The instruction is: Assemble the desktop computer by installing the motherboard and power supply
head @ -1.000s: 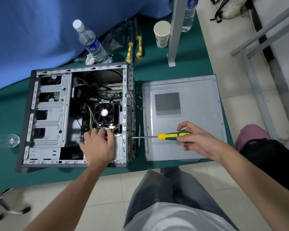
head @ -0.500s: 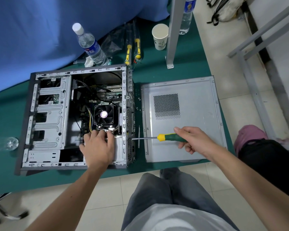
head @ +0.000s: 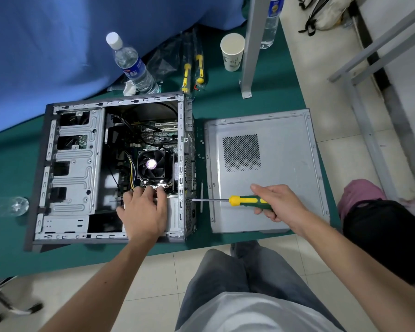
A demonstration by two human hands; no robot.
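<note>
Step in hand appears to be fastening the power supply, seated in the near rear corner of the case; left hand presses it flat, fingers extended; right hand grips the screwdriver, tip at the rear panel; next move likely calls for steady, square turning.

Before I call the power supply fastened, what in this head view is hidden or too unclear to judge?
- Power supply: mostly covered by the left hand.
- Screw at the screwdriver tip: too small against the case rear wall to tell if seated.
- Motherboard: lower part hidden by the fan and cables.
- Object at the left edge: blurred.
- Loose screws beside the side panel: too small to count.
</note>
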